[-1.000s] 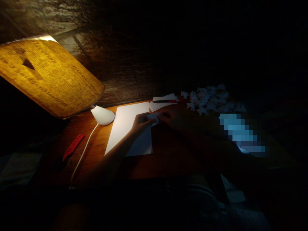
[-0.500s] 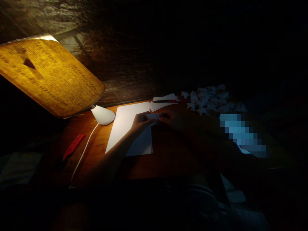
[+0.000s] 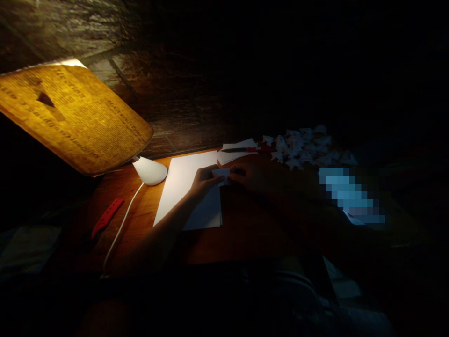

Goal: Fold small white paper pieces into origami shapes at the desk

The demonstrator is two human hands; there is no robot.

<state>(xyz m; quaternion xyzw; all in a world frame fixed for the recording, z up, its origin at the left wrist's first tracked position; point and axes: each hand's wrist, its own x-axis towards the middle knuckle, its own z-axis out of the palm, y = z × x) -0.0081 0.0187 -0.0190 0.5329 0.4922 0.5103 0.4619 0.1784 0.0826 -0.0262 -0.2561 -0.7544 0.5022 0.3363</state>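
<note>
A small folded piece of white paper (image 3: pixel 220 175) is held up between my two hands. My left hand (image 3: pixel 203 179) pinches its left side, with the thumb lying across the front. On the right edge, the fingers of my right hand (image 3: pixel 245 176) close on the same paper; that hand is dim and partly lost in shadow. Beneath my left hand and forearm lies a stack of white sheets (image 3: pixel 185 187) on the wooden table (image 3: pixel 252 234). Just beyond the hands are smaller cut papers (image 3: pixel 242 149), with a dark-bladed, red-handled knife (image 3: pixel 242 150) resting on them.
Several folded paper pieces (image 3: pixel 298 146) are heaped at the back right, near a glowing, blurred-out screen (image 3: pixel 351 194). A lit lamp with a printed shade (image 3: pixel 77 121) stands left, its white cord (image 3: pixel 122 224) crossing the table. Beside the cord lies a red-handled tool (image 3: pixel 108 216).
Both hands and the folded paper have shifted very slightly left, and the right fingers sit a little differently on its edge. The view has moved a touch; everything on the table stays put.
</note>
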